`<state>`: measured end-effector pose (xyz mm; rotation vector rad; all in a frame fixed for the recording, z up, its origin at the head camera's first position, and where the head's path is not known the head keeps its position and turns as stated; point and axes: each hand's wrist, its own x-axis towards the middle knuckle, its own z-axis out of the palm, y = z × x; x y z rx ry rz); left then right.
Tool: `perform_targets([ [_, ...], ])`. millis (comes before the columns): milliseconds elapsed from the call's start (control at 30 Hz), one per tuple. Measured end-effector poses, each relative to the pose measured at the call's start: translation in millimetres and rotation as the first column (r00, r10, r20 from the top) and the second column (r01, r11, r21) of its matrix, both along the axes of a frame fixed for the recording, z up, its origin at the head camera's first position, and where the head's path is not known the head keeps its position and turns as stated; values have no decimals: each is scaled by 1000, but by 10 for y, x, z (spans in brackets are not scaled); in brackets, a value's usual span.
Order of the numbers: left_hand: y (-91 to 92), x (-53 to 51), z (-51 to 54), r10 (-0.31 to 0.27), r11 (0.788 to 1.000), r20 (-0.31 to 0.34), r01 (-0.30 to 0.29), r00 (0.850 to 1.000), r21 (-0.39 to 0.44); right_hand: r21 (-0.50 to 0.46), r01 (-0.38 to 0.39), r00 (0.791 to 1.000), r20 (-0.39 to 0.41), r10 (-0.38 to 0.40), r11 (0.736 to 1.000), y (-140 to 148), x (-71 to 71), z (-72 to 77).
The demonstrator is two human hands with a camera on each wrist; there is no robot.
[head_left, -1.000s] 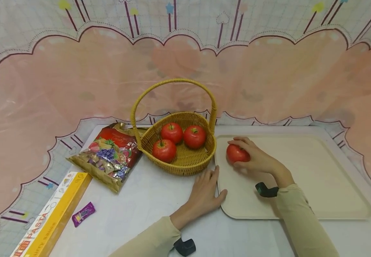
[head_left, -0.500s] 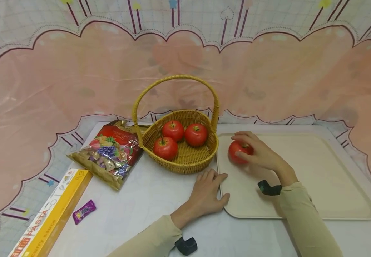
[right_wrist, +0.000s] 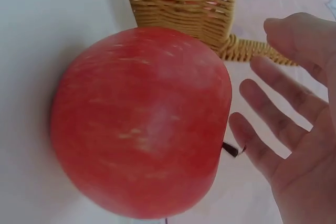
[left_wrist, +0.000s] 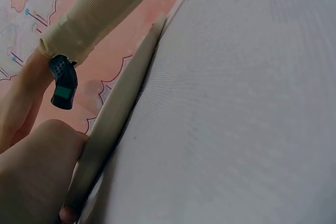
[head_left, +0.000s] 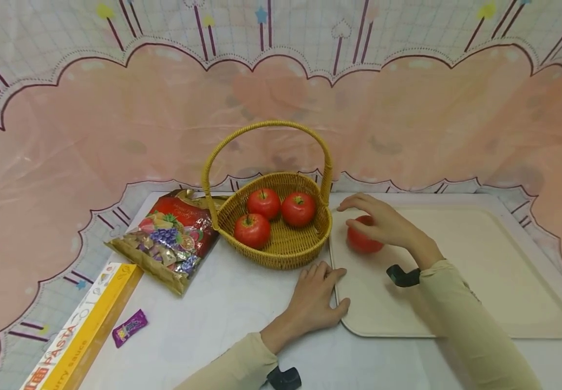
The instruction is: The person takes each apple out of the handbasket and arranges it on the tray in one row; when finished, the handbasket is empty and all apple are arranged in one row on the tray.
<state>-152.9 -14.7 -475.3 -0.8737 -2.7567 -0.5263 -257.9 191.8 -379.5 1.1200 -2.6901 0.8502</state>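
A red apple (head_left: pixel 364 241) sits on the left part of the beige tray (head_left: pixel 481 271), with its stem visible in the right wrist view. Just above and beside it hovers my right hand (head_left: pixel 390 225), fingers spread and apart from the fruit. My left hand (head_left: pixel 312 300) rests on the table at the tray's left edge, thumb and index finger reaching onto the rim; in the left wrist view part of that hand (left_wrist: pixel 42 169) lies against the rim. Left of the tray stands a wicker basket (head_left: pixel 293 244) holding three apples (head_left: pixel 252 231).
A bag of fruit candy (head_left: pixel 169 238) lies left of the basket, its corner close to a long yellow pasta box (head_left: pixel 91 330). One purple wrapped candy (head_left: pixel 130 327) is on the white table (head_left: pixel 203 336). A printed curtain (head_left: pixel 164 124) hangs behind.
My right hand has loosened from the apple and lifted off it, leaving it on the tray. My left hand's index finger has shifted onto the tray's rim.
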Motion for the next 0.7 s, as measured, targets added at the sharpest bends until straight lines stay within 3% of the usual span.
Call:
perform_targets([
  [233, 1, 16, -10, 3, 1000, -4, -3, 1000, -5, 40, -35, 999, -31, 36, 999, -123, -77, 63],
  [700, 1, 1, 0, -8, 1000, 3, 8, 1000, 3, 66, -82, 995, 59, 78, 994, -338, -180, 147],
])
